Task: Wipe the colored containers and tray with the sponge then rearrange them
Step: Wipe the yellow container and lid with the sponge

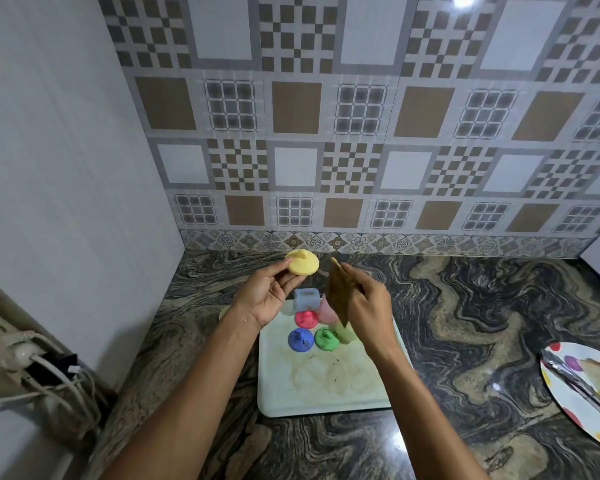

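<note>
My left hand (269,292) holds a round yellow container (303,262) up above the counter, thumb on its near edge. My right hand (362,299) pinches a flat brown sponge (336,292) upright, just right of the yellow piece and apart from it. Below my hands a white tray (326,386) lies on the counter, stained and speckled with dark bits. On its far part stand a blue container (301,339), a green one (325,338), a red one (306,318), a pink one (326,311), a pale green one (345,332) and a light blue one (306,298).
The dark marbled counter (465,323) meets a tiled wall behind and a white panel on the left. A dotted plate (568,396) with metal tongs (575,381) sits at the right edge. Cables and a plug (25,355) lie at the lower left.
</note>
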